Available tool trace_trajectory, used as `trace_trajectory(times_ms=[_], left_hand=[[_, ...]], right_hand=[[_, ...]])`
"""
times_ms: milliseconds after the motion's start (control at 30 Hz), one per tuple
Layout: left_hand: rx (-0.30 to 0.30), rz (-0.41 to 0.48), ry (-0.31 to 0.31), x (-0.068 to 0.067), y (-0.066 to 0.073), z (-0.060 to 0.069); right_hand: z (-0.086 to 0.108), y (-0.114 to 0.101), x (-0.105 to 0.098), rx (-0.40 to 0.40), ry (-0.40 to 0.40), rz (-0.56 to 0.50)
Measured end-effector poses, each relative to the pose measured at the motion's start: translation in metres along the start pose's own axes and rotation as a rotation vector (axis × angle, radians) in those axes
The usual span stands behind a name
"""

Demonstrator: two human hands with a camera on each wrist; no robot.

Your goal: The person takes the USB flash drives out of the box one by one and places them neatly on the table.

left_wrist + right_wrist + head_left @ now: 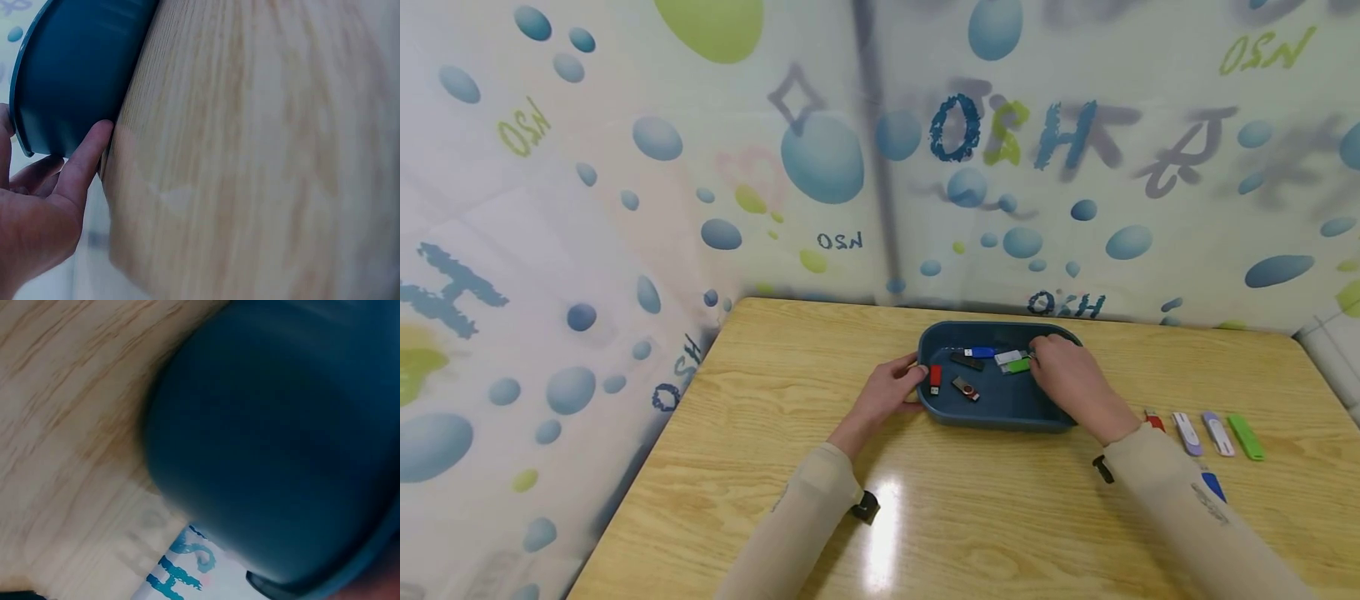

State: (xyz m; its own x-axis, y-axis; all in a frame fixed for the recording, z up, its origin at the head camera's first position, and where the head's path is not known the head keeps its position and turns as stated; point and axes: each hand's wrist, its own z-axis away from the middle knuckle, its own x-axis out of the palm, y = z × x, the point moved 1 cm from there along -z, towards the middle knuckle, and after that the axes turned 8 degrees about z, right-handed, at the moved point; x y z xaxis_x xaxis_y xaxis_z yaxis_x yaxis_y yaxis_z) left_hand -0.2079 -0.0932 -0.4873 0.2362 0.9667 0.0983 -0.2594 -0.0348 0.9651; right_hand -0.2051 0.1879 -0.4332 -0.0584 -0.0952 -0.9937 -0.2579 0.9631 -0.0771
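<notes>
A dark blue plastic tray point(1000, 419) stands near the back of the table. My left hand point(889, 385) grips its left end, thumb over the rim and fingers against the outer wall, as the left wrist view of the hand point(47, 212) shows. My right hand point(1071, 375) reaches over the right end into the tray, its fingertips beside a green flash drive point(1018, 365) and a white flash drive point(1008, 357). Whether it pinches one is hidden. Also in the tray lie a blue point(982, 352), a black point(967, 361), a red point(936, 377) and a swivel flash drive point(966, 388).
Right of the tray lie more flash drives: a red one point(1154, 421) partly behind the right forearm, two white-and-purple ones point(1187, 434), a green one point(1246, 437) and a blue one point(1213, 485). A patterned curtain point(820, 275) hangs behind the wooden table point(790, 375).
</notes>
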Motion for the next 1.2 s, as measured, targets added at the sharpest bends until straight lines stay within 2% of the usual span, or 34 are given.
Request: trace_trajectory(times_ms=[300, 733, 1200], left_hand=[[0.004, -0.007, -0.007, 0.001, 0.002, 0.001], [0.004, -0.007, -0.013, 0.000, 0.000, 0.000], [-0.001, -0.006, -0.001, 0.000, 0.000, 0.000]], right_hand=[[-0.003, 0.004, 0.006, -0.009, 0.054, 0.061], [-0.007, 0.003, 0.014, -0.028, 0.012, 0.086], [-0.009, 0.001, 0.019, -0.025, 0.014, 0.118]])
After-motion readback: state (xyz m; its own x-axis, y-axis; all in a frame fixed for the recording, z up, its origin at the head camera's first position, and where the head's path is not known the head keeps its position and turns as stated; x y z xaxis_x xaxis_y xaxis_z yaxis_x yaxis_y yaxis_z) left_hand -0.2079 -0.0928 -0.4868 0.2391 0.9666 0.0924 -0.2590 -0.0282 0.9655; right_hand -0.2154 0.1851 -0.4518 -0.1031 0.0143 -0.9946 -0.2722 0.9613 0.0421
